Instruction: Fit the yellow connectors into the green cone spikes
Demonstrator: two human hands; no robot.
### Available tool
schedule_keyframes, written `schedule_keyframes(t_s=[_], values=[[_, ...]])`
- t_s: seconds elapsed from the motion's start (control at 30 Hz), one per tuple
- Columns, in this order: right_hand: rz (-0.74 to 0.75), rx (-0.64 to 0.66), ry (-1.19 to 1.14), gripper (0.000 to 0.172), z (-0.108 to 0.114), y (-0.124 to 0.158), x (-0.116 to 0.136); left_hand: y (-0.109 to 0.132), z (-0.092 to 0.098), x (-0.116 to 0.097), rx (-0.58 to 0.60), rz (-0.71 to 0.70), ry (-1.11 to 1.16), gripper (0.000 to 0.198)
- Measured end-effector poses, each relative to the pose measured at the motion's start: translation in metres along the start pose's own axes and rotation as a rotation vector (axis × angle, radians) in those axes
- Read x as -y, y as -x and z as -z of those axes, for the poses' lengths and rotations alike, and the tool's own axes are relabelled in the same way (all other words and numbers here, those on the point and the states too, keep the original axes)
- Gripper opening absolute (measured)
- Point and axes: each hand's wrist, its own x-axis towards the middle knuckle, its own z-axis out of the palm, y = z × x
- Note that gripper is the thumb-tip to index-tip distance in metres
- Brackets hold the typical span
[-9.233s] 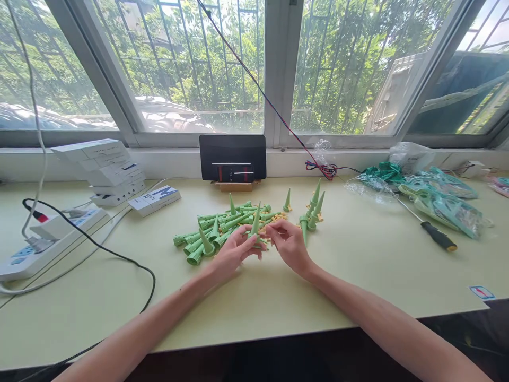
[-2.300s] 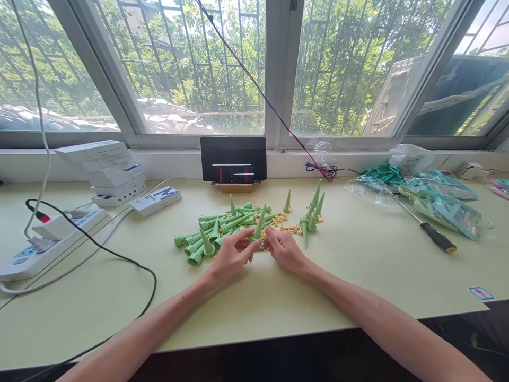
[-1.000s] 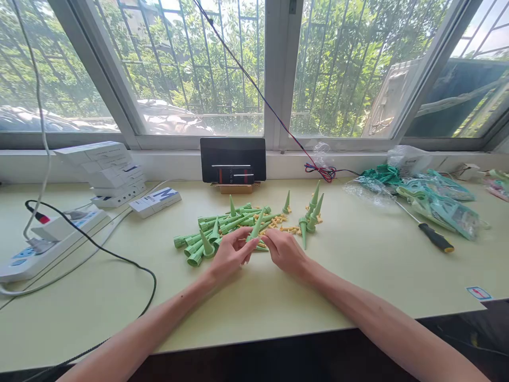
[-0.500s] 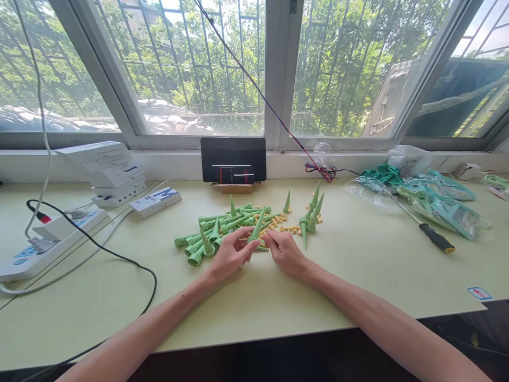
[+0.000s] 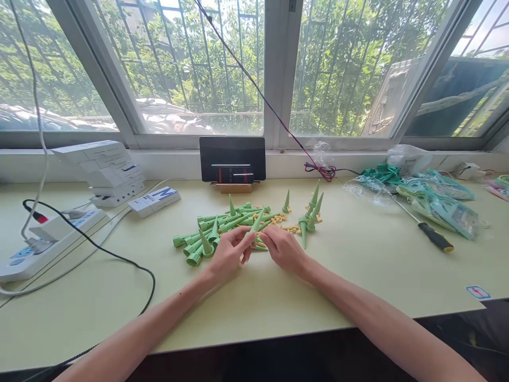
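Observation:
A heap of green plastic cone spikes [image 5: 217, 229] lies on the pale green table [image 5: 358, 265], with small yellow pieces [image 5: 283, 218] scattered among them. My left hand [image 5: 228, 253] is closed on one green spike [image 5: 255, 223], its tip pointing up and away. My right hand [image 5: 281, 248] meets it at the spike's wide base, fingers pinched there; what they pinch is hidden. A few finished spikes [image 5: 313, 212] stand upright just right of the heap.
A tablet [image 5: 233, 158] leans on the sill behind the heap. White boxes [image 5: 107, 171] and a power strip [image 5: 43, 241] with a black cable [image 5: 119, 260] lie left. A screwdriver [image 5: 435, 235] and plastic bags of parts [image 5: 433, 199] lie right.
The held spike has tilted lower and my hands have drawn a little closer together over the last second. The heap and standing spikes are as before.

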Motion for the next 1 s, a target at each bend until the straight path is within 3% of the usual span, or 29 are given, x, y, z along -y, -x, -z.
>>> schedule_keyframes(t_s=[0.47, 0.7, 1.0], values=[[-0.008, -0.053, -0.016, 0.027, -0.003, 0.001, -0.002, 0.001, 0.001, 0.005, 0.016, -0.052, -0.039, 0.034], [-0.058, -0.058, -0.168, 0.028, -0.006, 0.002, -0.003, 0.003, 0.002, 0.01, 0.036, -0.061, -0.092, 0.03], [-0.167, -0.062, -0.329, 0.033, -0.007, 0.003, -0.001, 0.002, 0.001, 0.011, 0.02, -0.015, -0.135, 0.043]])
